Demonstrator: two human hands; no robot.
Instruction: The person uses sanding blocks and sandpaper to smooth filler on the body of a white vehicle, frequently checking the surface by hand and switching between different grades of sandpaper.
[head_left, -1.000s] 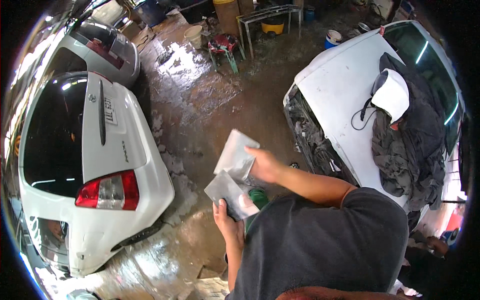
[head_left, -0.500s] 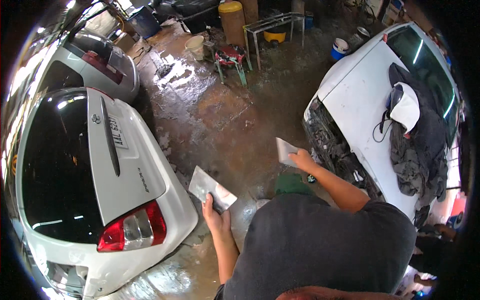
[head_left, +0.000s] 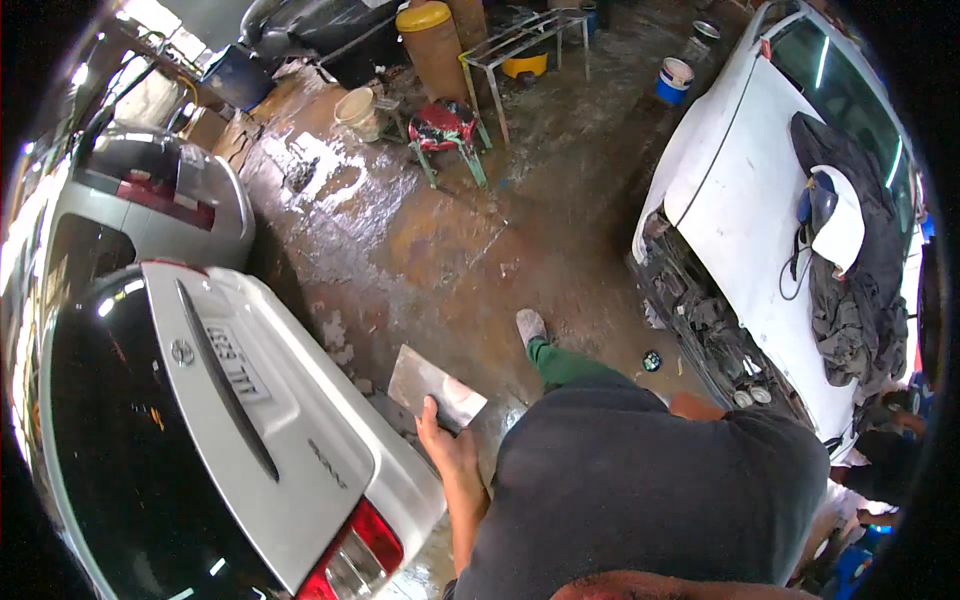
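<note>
My left hand grips a thin, flat rectangular plate, grey and shiny with a tan patch near one corner. The thumb lies along its near face; the other fingers are mostly hidden behind it. Beside that hand, to the left, stands the rear of a white car with a red and clear tail light. Only a bit of my right arm shows at the right edge of my dark shirt, and the right hand is out of sight.
At right stands a white car, its front end stripped, with dark cloth and a white cap on the hood. A red-topped stool, metal frame and bucket stand ahead. The floor looks wet.
I have stepped forward, one foot now showing ahead, and the view has turned. The left hand still holds its plate. The right hand, earlier holding a similar plate, has dropped from view.
</note>
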